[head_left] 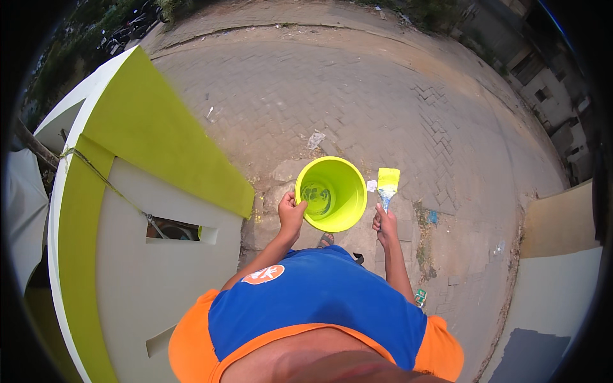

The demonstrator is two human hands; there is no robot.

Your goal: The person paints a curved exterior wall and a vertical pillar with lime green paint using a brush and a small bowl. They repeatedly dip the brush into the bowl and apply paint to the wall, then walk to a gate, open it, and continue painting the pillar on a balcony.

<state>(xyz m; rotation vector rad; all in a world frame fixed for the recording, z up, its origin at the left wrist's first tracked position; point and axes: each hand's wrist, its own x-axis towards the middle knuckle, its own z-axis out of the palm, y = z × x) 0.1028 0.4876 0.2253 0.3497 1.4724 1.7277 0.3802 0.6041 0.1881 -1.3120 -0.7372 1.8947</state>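
Note:
A yellow-green bucket (pixel 348 191) hangs in front of me, its mouth facing up and dark smears showing on its bottom. My left hand (pixel 292 212) grips its left rim, thumb on the inner side. To the right of the bucket, my right hand (pixel 385 225) is closed around the handle of a wide paintbrush (pixel 388 180). The brush points away from me, and bright yellow-green paint coats its bristles. Bluish-white stains mark the part just above my fingers. Bucket and brush are apart.
At my left stands a wall (pixel 172 134) painted lime green and pale grey, with a small slot and a rope (pixel 112 185). Grey paving (pixel 396 108) with scraps of litter (pixel 315 139) stretches ahead. Another low wall (pixel 549 300) rises on the right. My sandalled foot (pixel 326 240) shows below the bucket.

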